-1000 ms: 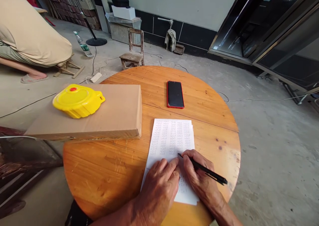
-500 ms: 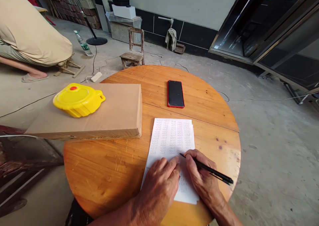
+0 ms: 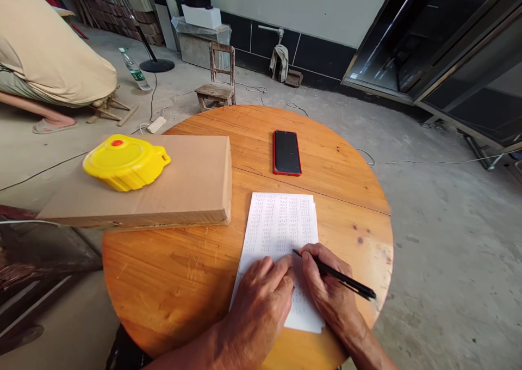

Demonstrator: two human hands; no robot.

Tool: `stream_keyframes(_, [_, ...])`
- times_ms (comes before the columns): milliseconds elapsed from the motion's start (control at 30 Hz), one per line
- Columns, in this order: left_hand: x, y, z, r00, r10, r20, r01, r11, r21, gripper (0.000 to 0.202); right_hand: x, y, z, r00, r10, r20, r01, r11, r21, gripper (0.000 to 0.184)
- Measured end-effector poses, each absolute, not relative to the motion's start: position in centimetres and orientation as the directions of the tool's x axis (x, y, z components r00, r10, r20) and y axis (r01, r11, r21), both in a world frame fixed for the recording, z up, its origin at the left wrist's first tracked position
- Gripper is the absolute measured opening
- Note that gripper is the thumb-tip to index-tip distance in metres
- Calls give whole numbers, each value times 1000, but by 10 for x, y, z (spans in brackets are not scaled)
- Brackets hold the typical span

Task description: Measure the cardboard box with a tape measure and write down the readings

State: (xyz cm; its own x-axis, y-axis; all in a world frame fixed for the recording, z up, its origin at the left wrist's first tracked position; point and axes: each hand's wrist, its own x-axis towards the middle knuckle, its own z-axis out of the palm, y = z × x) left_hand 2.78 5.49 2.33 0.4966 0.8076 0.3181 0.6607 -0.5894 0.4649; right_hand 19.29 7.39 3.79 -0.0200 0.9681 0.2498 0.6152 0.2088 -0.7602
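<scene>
A white sheet of paper (image 3: 281, 223) with columns of small handwritten characters lies on the round wooden table (image 3: 171, 283). Across its lower left part rests my left hand (image 3: 265, 299), pressing down on the sheet with its fingers laid on it and nothing held. My right hand (image 3: 328, 280) is closed around a black pen (image 3: 346, 280), gripped near the tip. The pen tip touches or hovers just over the paper, close to my left index finger; which one I cannot tell. Both hands cover part of the lower writing.
A phone in a red case (image 3: 286, 152) lies beyond the paper. On the left, a yellow tape-measure-like case (image 3: 126, 163) sits on a cardboard box (image 3: 199, 179). Past the table stand a small wooden chair (image 3: 216, 90) and a water bottle (image 3: 134, 71). Another person (image 3: 49, 49) is at the upper left.
The pen's back end has shifted slightly left and up in my right hand. My left hand stays on the paper. The whole view has moved very slightly.
</scene>
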Motion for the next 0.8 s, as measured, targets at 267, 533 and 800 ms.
stream_keyframes(267, [28, 56, 25, 496, 811, 311, 662, -585, 468, 23, 194, 75, 40, -21, 969, 247, 595, 211, -776, 19])
stream_keyframes(533, [28, 56, 26, 497, 809, 314, 658, -587, 471, 21, 193, 75, 41, -39, 964, 262, 613, 230, -756, 19])
stream_keyframes(800, [28, 57, 26, 513, 803, 303, 677, -595, 433, 30, 195, 75, 44, 40, 955, 293, 603, 211, -769, 19])
